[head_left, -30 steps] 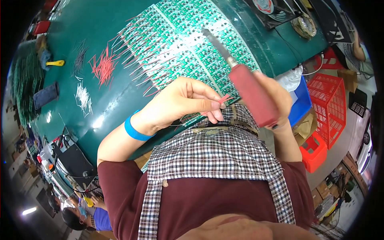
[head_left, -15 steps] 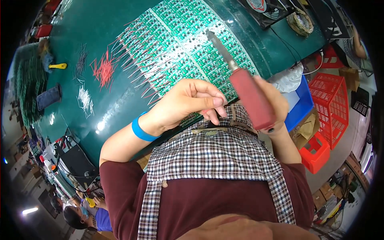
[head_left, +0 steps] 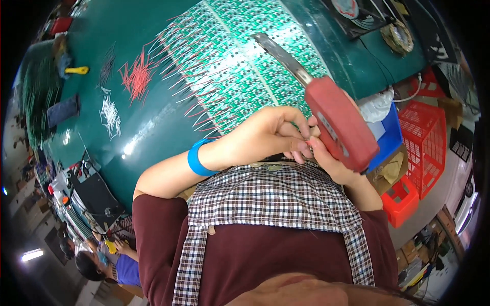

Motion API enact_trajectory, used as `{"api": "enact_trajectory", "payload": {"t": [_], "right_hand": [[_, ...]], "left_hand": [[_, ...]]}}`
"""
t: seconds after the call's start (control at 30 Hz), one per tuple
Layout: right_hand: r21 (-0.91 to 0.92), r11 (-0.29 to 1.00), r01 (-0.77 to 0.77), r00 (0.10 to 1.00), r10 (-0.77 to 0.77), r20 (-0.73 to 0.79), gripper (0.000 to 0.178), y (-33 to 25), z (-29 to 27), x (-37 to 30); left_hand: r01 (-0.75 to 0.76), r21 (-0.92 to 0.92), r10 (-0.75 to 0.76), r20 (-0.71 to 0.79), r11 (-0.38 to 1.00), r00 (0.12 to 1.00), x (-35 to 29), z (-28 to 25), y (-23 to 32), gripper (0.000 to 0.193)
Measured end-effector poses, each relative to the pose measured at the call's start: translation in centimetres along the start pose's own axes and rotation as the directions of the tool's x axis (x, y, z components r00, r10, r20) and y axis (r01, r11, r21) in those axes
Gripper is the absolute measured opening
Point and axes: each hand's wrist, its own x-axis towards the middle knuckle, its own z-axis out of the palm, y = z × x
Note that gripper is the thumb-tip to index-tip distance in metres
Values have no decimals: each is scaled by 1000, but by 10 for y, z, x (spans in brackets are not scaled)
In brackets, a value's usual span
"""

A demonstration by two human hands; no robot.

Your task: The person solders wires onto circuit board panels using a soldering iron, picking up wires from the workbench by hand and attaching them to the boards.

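My right hand (head_left: 334, 166) is closed round a tool with a thick red handle (head_left: 339, 122) and a long, dark metal shaft (head_left: 283, 58). The shaft slants up and left over a large panel of green circuit boards (head_left: 240, 66). Just above my lap, my left hand (head_left: 278, 132) has its fingertips pinched together against the fingers and thumb of my right hand. Anything small between these fingertips is too hidden to name. A blue band (head_left: 196, 158) circles my left wrist. Red and white wires (head_left: 178, 76) stick out from the panel's left side.
Loose red wires (head_left: 137, 76), white wires (head_left: 108, 115) and dark wires (head_left: 107, 66) lie left on the green bench (head_left: 153, 163). A yellow-handled tool (head_left: 76, 70) is farther left. Blue (head_left: 390, 137) and red crates (head_left: 426, 137) stand right; a tape roll (head_left: 398, 38) is far right. Another person (head_left: 109, 265) sits lower left.
My left hand has moved right and my right hand has come in to meet it, so their fingers now touch. The red-handled tool has tilted more to the left.
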Motion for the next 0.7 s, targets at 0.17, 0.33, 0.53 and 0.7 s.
{"api": "enact_trajectory", "payload": {"t": [0.17, 0.33, 0.53, 0.7], "right_hand": [[-74, 993, 91, 996, -89, 31, 58, 7, -6, -9], [-413, 906, 99, 986, -32, 166, 38, 6, -31, -22], [163, 943, -290, 955, 274, 112, 34, 8, -22, -26], [169, 955, -243, 970, 241, 35, 43, 12, -10, -24]], "left_hand": [[-144, 340, 177, -67, 929, 982, -13, -4, 3, 9], [29, 993, 771, 69, -112, 633, -32, -47, 1, 20], [80, 979, 663, 65, -187, 745, -34, -57, -8, 29], [56, 982, 615, 67, -178, 785, -35, -57, -3, 30]]}}
